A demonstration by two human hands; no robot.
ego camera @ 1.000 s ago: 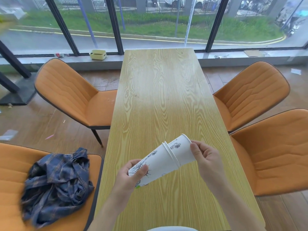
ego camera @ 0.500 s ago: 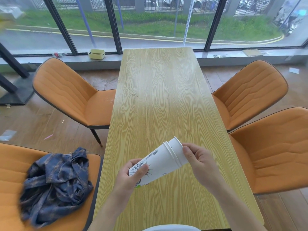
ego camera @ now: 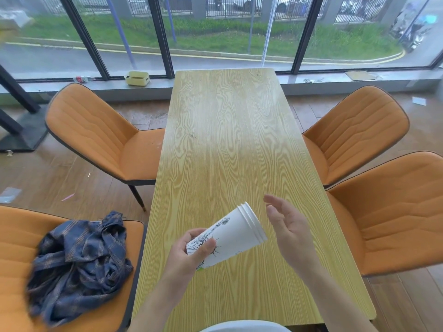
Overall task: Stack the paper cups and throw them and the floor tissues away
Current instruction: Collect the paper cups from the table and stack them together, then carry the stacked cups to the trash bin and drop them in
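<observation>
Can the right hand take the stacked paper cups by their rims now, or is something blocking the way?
Probably yes. The right hand is open beside the rims of the paper cups, with only a bare gap between. The left hand grips the stack at its base, so the rim end is free.

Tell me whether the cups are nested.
Nested: the paper cups show three rims packed together, gripped by the left hand.

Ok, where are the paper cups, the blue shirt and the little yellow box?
paper cups (ego camera: pixel 236 232): head view, white side of the stack.
blue shirt (ego camera: pixel 79 257): head view, middle of the crumpled cloth.
yellow box (ego camera: pixel 137 79): head view, front wall.
</observation>
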